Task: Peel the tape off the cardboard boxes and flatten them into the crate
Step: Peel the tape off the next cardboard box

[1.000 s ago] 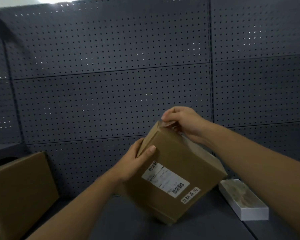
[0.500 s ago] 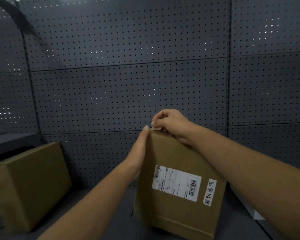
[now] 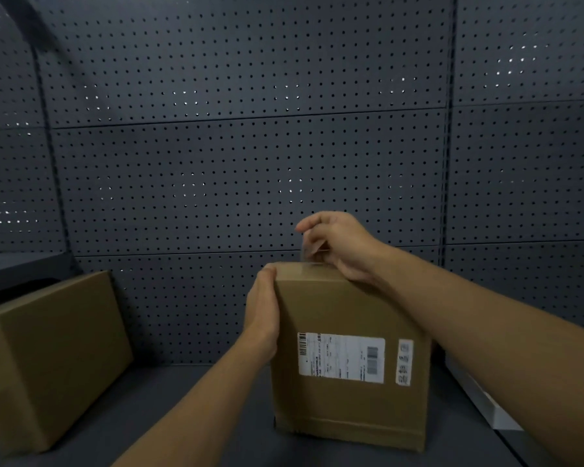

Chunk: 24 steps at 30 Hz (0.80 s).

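Both hands were on the box (image 3: pixel 349 335), upright mid-counter: the left hand (image 3: pixel 262 311) lay flat against its left side, the right hand (image 3: pixel 338 244) pinched the tape (image 3: pixel 307 256). The tape rose from the top edge, directly below that pinch, so peeling likely ran rightward along the edge.

Your two forearms are bare from the bottom edge of the view up to the wrist, with no sleeve on them. Your left hand (image 3: pixel 262 313) and your right hand (image 3: pixel 338 242) are bare too, without gloves.
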Motion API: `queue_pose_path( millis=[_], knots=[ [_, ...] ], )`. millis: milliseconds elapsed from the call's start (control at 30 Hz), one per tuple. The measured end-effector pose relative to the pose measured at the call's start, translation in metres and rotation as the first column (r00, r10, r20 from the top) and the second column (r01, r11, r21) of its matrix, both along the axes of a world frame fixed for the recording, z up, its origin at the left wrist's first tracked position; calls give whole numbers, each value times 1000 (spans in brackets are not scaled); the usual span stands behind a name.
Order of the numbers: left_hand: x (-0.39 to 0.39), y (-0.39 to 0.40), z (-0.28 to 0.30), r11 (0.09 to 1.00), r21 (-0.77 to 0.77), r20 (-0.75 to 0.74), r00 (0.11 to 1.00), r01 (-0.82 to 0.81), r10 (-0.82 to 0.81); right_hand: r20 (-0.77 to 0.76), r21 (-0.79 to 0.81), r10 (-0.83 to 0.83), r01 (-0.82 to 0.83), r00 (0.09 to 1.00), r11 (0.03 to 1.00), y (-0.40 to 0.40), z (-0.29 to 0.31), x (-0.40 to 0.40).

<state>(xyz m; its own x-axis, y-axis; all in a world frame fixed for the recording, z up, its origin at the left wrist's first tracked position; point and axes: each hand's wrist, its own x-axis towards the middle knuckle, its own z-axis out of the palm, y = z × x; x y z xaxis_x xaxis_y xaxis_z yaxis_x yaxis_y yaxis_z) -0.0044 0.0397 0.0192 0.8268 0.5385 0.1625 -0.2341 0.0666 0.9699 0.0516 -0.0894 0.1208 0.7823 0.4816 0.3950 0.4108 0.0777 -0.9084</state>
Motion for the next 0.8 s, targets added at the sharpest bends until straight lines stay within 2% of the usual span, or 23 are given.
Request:
queue_pose_path(
  millis=[67, 133, 300, 400, 467, 533, 633, 700, 800],
  knots=[
    [3, 8, -7, 998, -38, 45, 998, -43, 45, -94, 88, 29, -21, 995, 996, -6, 1, 5],
    [4, 11, -7, 998, 0, 96, 993, -64, 64, -123, 53, 19, -13, 992, 998, -11, -2, 10],
    [7, 12, 6, 969, 208, 180, 979, -133, 95, -15, -142, -39, 36, 999, 989, -16, -4, 17],
    [12, 10, 22, 942, 286, 145, 980, -175, 139, 3, -180, -21, 21, 1000, 984, -18, -7, 18],
    [12, 4, 29, 946, 292, 76, 989, -140, 123, -47, -132, 25, -31, 999, 991, -19, -7, 15],
    [15, 3, 29, 938, 319, 68, 990, -140, 124, -60, -115, 58, -64, 997, 991, -20, -8, 12],
    [19, 7, 26, 928, 326, 83, 983, -180, 162, -22, -68, 18, -20, 1000, 998, -23, -9, 11],
    [18, 8, 28, 919, 353, 70, 985, -173, 159, -95, 39, -22, 25, 995, 999, -28, -10, 14],
    [14, 12, 32, 910, 378, 79, 985, -171, 152, -237, 175, 2, 40, 972, 984, -47, -5, 18]
  ],
)
